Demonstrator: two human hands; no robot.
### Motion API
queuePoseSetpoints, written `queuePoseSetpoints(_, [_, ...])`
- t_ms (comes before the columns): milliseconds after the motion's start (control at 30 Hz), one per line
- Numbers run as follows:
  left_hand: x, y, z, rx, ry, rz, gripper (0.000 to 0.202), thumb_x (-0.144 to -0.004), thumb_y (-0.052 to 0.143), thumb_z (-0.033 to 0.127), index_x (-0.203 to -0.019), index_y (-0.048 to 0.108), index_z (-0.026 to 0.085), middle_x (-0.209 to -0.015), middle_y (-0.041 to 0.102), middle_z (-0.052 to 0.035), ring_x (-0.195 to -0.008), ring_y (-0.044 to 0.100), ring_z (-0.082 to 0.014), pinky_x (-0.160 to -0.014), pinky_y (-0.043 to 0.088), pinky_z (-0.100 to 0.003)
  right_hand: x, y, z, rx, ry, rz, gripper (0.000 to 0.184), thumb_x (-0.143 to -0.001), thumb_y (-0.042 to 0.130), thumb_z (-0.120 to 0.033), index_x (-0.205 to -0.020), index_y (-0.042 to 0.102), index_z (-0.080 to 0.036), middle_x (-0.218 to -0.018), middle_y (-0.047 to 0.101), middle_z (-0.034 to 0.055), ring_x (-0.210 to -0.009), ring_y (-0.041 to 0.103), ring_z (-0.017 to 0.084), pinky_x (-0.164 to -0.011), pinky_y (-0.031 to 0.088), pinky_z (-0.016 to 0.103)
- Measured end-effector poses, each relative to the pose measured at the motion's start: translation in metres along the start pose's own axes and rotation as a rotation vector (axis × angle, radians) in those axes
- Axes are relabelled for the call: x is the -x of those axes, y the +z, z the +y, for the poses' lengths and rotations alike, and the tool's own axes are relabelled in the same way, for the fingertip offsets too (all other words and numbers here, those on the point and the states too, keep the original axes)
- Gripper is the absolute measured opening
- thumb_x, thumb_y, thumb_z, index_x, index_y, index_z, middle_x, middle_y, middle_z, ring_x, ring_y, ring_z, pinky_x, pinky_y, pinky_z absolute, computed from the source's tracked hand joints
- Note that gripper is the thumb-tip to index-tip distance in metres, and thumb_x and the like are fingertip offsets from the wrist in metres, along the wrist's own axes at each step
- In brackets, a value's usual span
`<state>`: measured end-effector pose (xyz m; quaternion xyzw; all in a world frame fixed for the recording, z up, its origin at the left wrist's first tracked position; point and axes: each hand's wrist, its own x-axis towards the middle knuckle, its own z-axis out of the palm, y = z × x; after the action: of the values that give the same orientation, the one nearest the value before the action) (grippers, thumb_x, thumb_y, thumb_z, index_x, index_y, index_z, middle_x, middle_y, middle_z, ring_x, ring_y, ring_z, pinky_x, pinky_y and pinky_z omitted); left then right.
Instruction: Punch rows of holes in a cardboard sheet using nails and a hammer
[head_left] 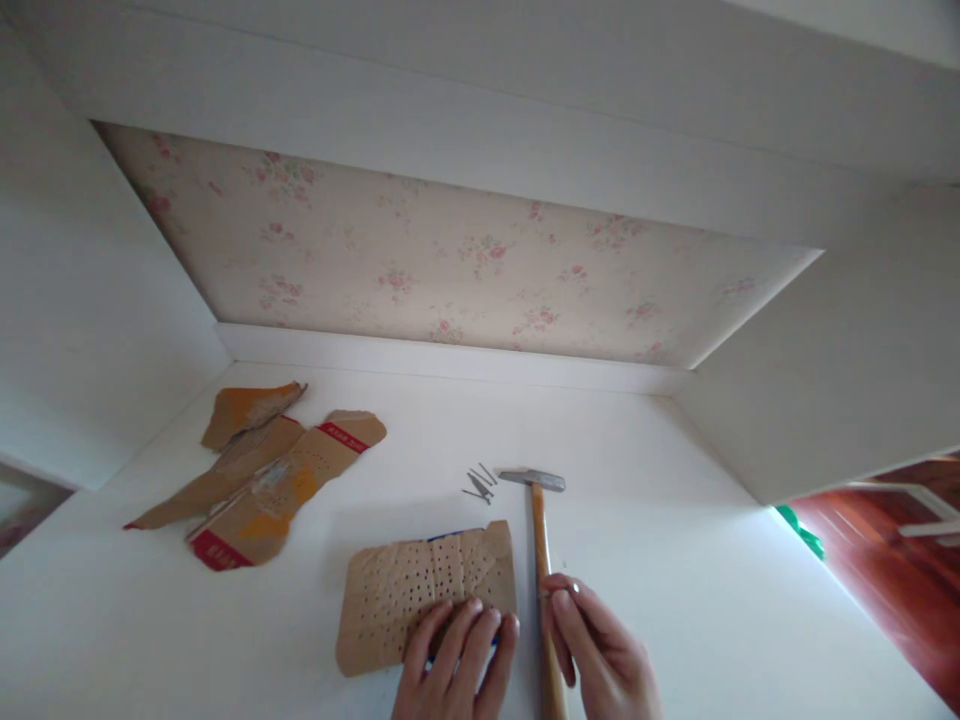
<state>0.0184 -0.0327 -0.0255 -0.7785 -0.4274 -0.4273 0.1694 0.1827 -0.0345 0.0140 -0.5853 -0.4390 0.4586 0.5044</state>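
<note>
A piece of brown cardboard [397,590] punched with many small holes lies near me, with bits of blue showing at its edges. My left hand [457,660] rests on its near right part, fingers apart and laid over the surface. To the right, my right hand [600,650] is closed in a pinch on a thin nail, mostly hidden by the fingers. That hand is over the wooden handle of a hammer [541,540], whose metal head points away from me. Several loose nails [480,485] lie left of the hammer head.
Torn cardboard pieces [277,480] with red and orange marks lie at the left of the white surface [615,450]. White panels rise at the back and both sides, around a floral-patterned panel [450,260]. Beyond the right edge a reddish floor [885,580] and something green show.
</note>
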Motion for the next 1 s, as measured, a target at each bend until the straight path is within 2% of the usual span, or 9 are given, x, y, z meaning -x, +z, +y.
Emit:
queuePoseSetpoints(67, [0.002,-0.001,-0.001,0.006,0.007,-0.018,0.034,-0.097,0.043,0.014,-0.099,0.075,0.024,-0.092,0.075,-0.0008,-0.092,0.067,-0.0151,-0.116,0.027,-0.040,-0.003,0.007,-0.007,0.114,-0.105,0.006,0.024,-0.089,0.061,-0.043,-0.090,0.074,-0.023,-0.080,0.066,0.0023,-0.049,0.050,0.010,-0.041,0.040,0.022])
queuePoseSetpoints(133, [0.004,-0.001,-0.002,0.012,0.016,-0.031,0.034,-0.097,0.042,0.015,-0.101,0.075,0.024,-0.095,0.075,-0.0016,-0.095,0.067,-0.0154,-0.116,0.028,-0.040,-0.009,0.012,-0.014,0.200,-0.154,-0.039,0.025,-0.091,0.059,-0.042,-0.087,0.074,-0.022,-0.079,0.066,0.0024,-0.051,0.053,0.011,-0.044,0.043,0.021])
queuePoseSetpoints(200, [0.006,0.000,-0.003,0.014,0.024,-0.039,0.033,-0.097,0.043,0.015,-0.101,0.074,0.024,-0.097,0.074,-0.0018,-0.096,0.067,-0.0155,-0.115,0.029,-0.040,-0.014,0.016,-0.018,0.262,-0.178,-0.072,0.028,-0.093,0.057,-0.042,-0.085,0.074,-0.022,-0.073,0.066,0.0015,-0.057,0.058,0.013,-0.052,0.048,0.020])
queuePoseSetpoints(333, [0.006,0.001,-0.002,-0.018,0.032,-0.005,0.030,-0.096,0.046,0.015,-0.099,0.074,0.024,-0.096,0.073,-0.0014,-0.096,0.067,-0.0143,-0.114,0.031,-0.039,-0.019,0.019,-0.013,0.347,-0.227,-0.126,0.027,-0.095,0.054,-0.038,-0.082,0.073,-0.023,-0.077,0.067,0.0019,-0.075,0.065,0.015,-0.068,0.052,0.018])
queuePoseSetpoints(500, [0.004,0.000,-0.003,-0.044,0.042,-0.014,0.026,-0.095,0.049,0.017,-0.103,0.073,0.024,-0.097,0.072,-0.0013,-0.096,0.067,-0.0132,-0.113,0.034,-0.037,-0.019,0.019,-0.005,0.392,-0.255,-0.176,0.029,-0.096,0.052,-0.035,-0.074,0.065,-0.023,-0.073,0.063,0.0009,-0.074,0.064,0.015,-0.069,0.052,0.017])
queuePoseSetpoints(833, [0.003,0.000,-0.002,-0.009,0.014,0.009,0.027,-0.096,0.047,0.015,-0.100,0.072,0.024,-0.096,0.073,-0.0004,-0.096,0.067,-0.0132,-0.113,0.033,-0.038,-0.018,0.022,-0.014,0.554,-0.459,-0.231,0.026,-0.098,0.046,-0.024,-0.082,0.067,-0.023,-0.076,0.064,0.0043,-0.068,0.065,0.016,-0.067,0.055,0.021])
queuePoseSetpoints(1000, [0.006,0.001,-0.001,-0.018,0.014,-0.011,0.028,-0.096,0.046,0.016,-0.103,0.072,0.025,-0.097,0.074,-0.0010,-0.097,0.067,-0.0132,-0.112,0.035,-0.037,-0.018,0.021,-0.014,0.571,-0.444,-0.255,0.028,-0.099,0.044,-0.024,-0.082,0.066,-0.023,-0.075,0.063,0.0047,-0.067,0.064,0.016,-0.066,0.055,0.022])
